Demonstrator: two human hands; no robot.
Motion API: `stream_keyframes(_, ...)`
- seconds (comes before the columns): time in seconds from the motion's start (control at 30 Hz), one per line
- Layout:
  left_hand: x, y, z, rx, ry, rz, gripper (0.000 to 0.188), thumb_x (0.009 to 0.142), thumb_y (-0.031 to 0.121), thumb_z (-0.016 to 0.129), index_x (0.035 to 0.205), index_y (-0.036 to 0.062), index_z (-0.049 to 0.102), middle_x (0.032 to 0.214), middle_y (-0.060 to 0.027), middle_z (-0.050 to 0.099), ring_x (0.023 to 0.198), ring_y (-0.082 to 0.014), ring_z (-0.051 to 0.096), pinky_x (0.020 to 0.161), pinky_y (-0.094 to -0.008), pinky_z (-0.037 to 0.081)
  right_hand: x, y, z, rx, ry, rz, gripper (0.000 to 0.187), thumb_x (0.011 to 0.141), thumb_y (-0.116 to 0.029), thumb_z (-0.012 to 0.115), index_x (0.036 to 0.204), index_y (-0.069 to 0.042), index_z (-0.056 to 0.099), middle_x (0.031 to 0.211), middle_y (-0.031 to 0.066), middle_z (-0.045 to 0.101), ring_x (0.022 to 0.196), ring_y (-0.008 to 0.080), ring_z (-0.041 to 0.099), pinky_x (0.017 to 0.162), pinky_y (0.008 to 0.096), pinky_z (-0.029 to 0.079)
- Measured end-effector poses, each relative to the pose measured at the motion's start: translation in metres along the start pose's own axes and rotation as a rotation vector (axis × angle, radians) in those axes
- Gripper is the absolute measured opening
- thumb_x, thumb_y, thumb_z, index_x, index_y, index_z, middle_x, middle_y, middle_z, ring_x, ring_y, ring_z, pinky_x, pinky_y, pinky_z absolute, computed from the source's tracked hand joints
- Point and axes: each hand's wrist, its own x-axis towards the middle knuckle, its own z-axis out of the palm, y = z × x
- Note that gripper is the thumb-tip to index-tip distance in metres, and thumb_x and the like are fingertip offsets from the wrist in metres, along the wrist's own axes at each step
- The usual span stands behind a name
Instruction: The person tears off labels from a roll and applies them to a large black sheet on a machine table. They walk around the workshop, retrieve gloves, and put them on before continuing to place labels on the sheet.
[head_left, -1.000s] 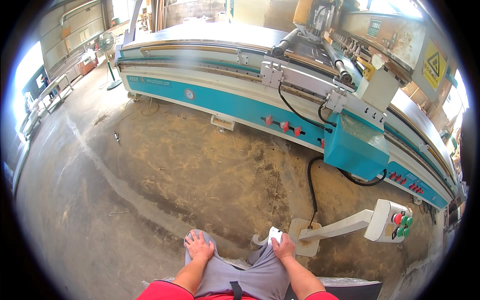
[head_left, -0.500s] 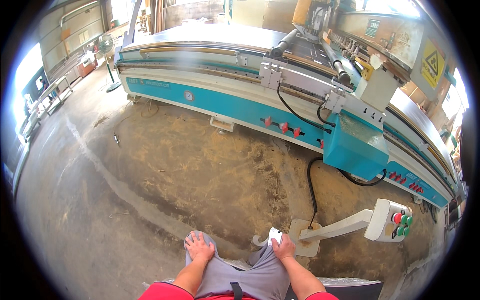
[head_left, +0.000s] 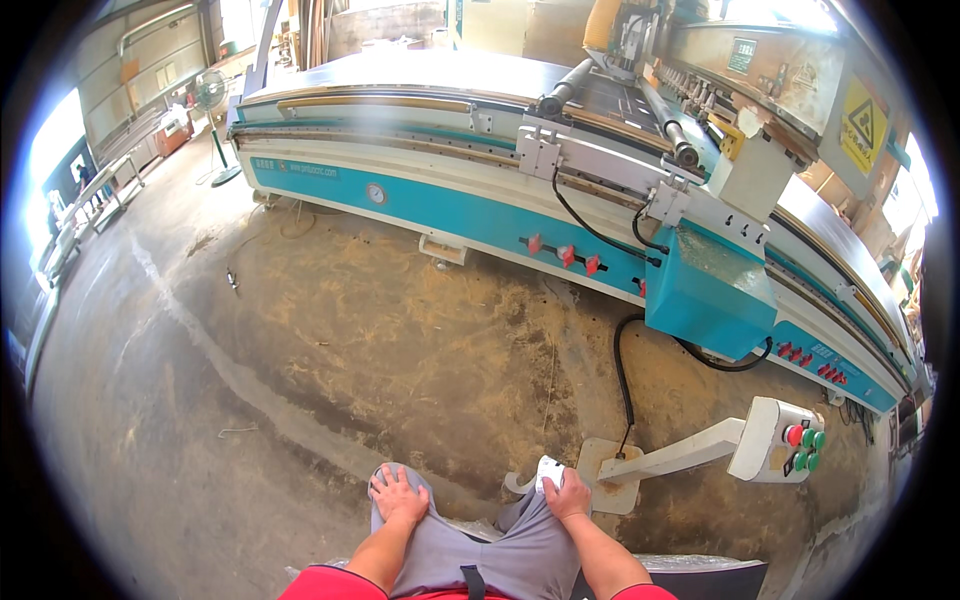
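My left hand (head_left: 399, 496) lies flat on the left knee of my grey trousers (head_left: 470, 562), fingers spread and nothing in it. My right hand (head_left: 570, 496) rests on the other knee. Its fingers are closed round a small white object with dark marks (head_left: 549, 471), whose upper part sticks out beyond the thumb; its kind cannot be made out. Just right of that hand is the base plate (head_left: 612, 499) of a slanting white post. At the post's upper end sits a white control box (head_left: 775, 442) with red and green buttons.
A long white and teal panel-cutting machine (head_left: 440, 220) stretches across the far side, with a teal housing (head_left: 710, 290) jutting toward me. A black cable (head_left: 620, 375) runs down to the post's base. Green standing fan (head_left: 212, 92) at far left; dust covers the concrete floor (head_left: 400, 330).
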Motion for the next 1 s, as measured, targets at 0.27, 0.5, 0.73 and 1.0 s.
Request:
stream_keyframes(0.27,0.0,0.001,0.001,-0.007,0.017,0.0,0.071,0.082,0.047,0.051,0.144,0.0142,0.037,0.154,-0.0153,0.022,0.137,-0.0432,0.026,0.111,-0.0513,0.023,0.0,0.001,-0.001,0.001,-0.01,0.009,0.042,0.078,-0.047,0.062,0.09,-0.007,0.057,0.089,0.0158,0.063,0.081,0.0381,0.062,0.068,0.0479,0.049)
stream_keyframes(0.5,-0.002,0.003,0.001,-0.003,-0.004,-0.001,0.072,0.083,0.048,0.049,0.145,0.0148,0.035,0.155,-0.0151,0.02,0.138,-0.0434,0.025,0.111,-0.0509,0.022,0.0,0.002,-0.003,0.002,-0.025,0.017,0.044,0.078,-0.048,0.062,0.091,-0.007,0.057,0.092,0.0163,0.063,0.083,0.0385,0.062,0.069,0.0479,0.049)
stream_keyframes(0.73,-0.008,0.009,0.006,0.007,-0.011,-0.002,0.072,0.084,0.048,0.048,0.146,0.0149,0.034,0.155,-0.0151,0.02,0.138,-0.0432,0.024,0.112,-0.0506,0.022,-0.002,0.013,-0.004,0.009,-0.012,0.013,0.043,0.078,-0.048,0.062,0.092,-0.007,0.057,0.091,0.016,0.063,0.082,0.0382,0.062,0.07,0.0478,0.049)
stream_keyframes(1.0,-0.019,0.02,0.019,0.006,0.006,0.004,0.072,0.083,0.048,0.049,0.146,0.0144,0.034,0.155,-0.0154,0.02,0.138,-0.0433,0.025,0.111,-0.0512,0.023,-0.006,0.032,-0.01,0.009,0.003,-0.005,0.043,0.078,-0.047,0.062,0.092,-0.007,0.057,0.09,0.0158,0.063,0.081,0.0384,0.062,0.069,0.0475,0.049)
